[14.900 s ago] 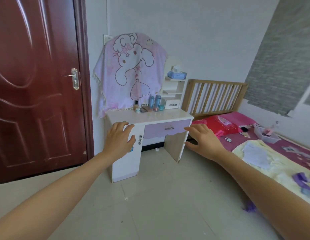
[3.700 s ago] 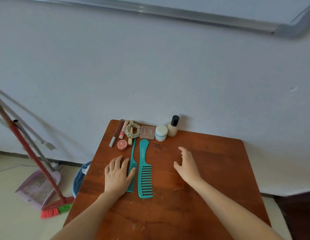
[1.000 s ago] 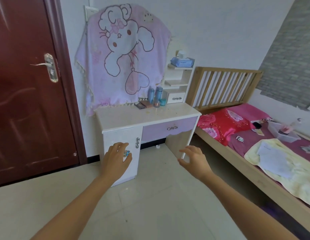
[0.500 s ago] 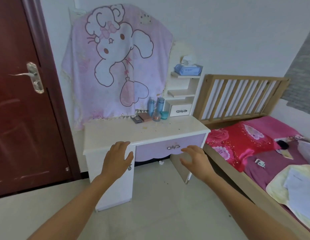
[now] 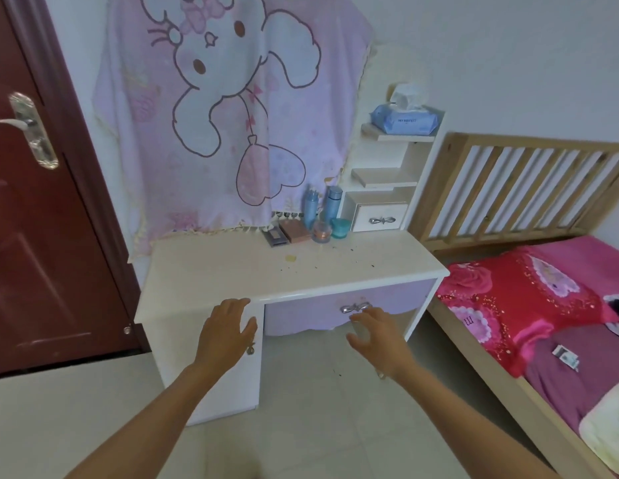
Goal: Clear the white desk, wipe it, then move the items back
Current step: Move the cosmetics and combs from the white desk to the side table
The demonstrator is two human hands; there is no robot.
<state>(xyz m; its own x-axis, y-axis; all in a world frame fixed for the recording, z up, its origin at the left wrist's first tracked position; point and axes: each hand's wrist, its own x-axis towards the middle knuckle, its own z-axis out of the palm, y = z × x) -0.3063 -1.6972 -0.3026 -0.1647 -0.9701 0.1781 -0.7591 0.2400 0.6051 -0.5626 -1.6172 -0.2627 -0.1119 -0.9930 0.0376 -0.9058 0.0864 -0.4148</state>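
Far left: dark red door [image 5: 31,236], shut. Next along: pink rabbit cloth [image 5: 232,115] on the wall behind the white bench [image 5: 211,271]. In front of the bench's front edge, over the cabinet door: left hand [image 5: 228,333], fingers straight and slightly spread, nothing held. Further right, just below the drawer handle [image 5: 354,307]: right hand [image 5: 377,337], fingers loosely curled, nothing held. Well beyond both hands, at the back of the bench, close together: dark palette [image 5: 275,235], pink compact [image 5: 296,230], blue bottles [image 5: 311,209], clear jar [image 5: 321,233], teal cup [image 5: 340,227]. Nearer the middle: yellow stain [image 5: 290,258] and dark specks. Up right: wipes pack [image 5: 403,121] on a shelf [image 5: 398,137]. Far right: bed [image 5: 529,305].
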